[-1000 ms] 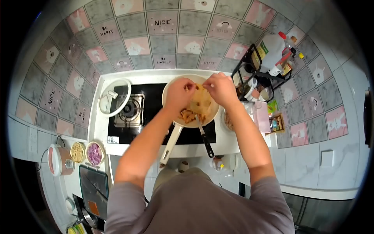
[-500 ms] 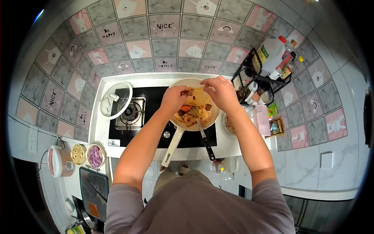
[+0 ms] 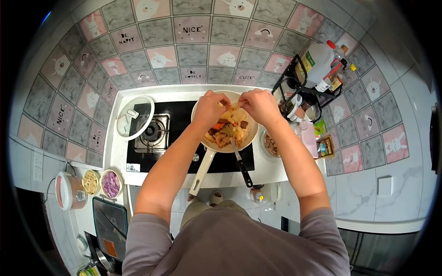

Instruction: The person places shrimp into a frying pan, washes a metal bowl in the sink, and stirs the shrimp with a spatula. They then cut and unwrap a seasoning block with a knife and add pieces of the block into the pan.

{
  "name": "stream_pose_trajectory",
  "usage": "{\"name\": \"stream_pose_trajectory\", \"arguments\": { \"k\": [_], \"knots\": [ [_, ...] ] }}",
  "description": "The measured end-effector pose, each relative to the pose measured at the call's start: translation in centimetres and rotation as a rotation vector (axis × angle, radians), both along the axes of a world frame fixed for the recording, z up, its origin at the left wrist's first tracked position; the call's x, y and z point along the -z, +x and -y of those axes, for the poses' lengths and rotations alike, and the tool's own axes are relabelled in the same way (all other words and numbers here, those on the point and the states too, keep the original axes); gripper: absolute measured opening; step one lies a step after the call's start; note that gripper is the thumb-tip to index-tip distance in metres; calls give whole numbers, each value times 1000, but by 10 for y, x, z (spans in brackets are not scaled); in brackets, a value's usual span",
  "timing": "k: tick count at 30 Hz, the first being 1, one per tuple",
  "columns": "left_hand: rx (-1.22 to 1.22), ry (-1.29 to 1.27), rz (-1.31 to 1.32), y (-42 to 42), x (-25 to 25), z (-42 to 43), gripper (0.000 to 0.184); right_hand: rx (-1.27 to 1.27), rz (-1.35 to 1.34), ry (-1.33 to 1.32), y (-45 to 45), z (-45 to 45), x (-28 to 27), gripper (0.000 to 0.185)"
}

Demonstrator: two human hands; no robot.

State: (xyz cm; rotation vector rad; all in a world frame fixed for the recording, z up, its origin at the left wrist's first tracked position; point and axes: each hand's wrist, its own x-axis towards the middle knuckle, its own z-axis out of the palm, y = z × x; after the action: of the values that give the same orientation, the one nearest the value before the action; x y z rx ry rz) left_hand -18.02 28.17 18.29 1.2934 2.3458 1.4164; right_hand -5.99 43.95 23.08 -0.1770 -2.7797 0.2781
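Note:
Both my hands are above a cream-coloured frying pan (image 3: 252,139) on the right side of the cooktop. My left hand (image 3: 212,110) and my right hand (image 3: 260,106) pinch opposite sides of a translucent, yellowish plastic packet (image 3: 236,113) smeared with reddish-brown sauce. Below it, the pan holds food pieces (image 3: 224,138) with dark brown and orange-red lumps among them. A spatula (image 3: 242,166) with a black handle rests in the pan, its handle hanging over the front rim. The pan's handle (image 3: 203,172) points toward me.
A glass lid (image 3: 123,125) leans by the left burner (image 3: 151,131). Bowls of purple pieces (image 3: 111,183) and pale pieces (image 3: 90,182) stand left, near a cutting board (image 3: 109,225). Right of the pan are a bowl of brownish pieces (image 3: 270,144) and a black bottle rack (image 3: 297,89).
My left hand has moved up and right, closer to my right hand. The packet between them is drawn in and lies less spread out.

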Motion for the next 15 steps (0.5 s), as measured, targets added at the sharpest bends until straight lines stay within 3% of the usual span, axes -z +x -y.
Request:
{"name": "stream_pose_trajectory", "arguments": {
  "k": [7, 10, 12, 13, 14, 15],
  "knots": [
    [-42, 127, -44, -4, 5, -6, 13, -13, -54, 103, 6, 6, -17, 10],
    [-69, 113, 18, -5, 5, -3, 12, -18, -65, 91, 13, 5, -28, 19],
    [-117, 68, 108, -13, 3, 15, 11, 19, -278, 66, 27, 10, -43, 34],
    [-162, 26, 199, -18, 5, 30, 13, 43, -323, -65, 37, 15, -51, 39],
    [-144, 195, 385, -21, 11, 49, 17, 58, -357, -203, 49, 22, -56, 43],
    [-162, 322, 531, -19, 13, 72, 18, 35, -389, -543, 59, 33, -56, 42]
  ]
}}
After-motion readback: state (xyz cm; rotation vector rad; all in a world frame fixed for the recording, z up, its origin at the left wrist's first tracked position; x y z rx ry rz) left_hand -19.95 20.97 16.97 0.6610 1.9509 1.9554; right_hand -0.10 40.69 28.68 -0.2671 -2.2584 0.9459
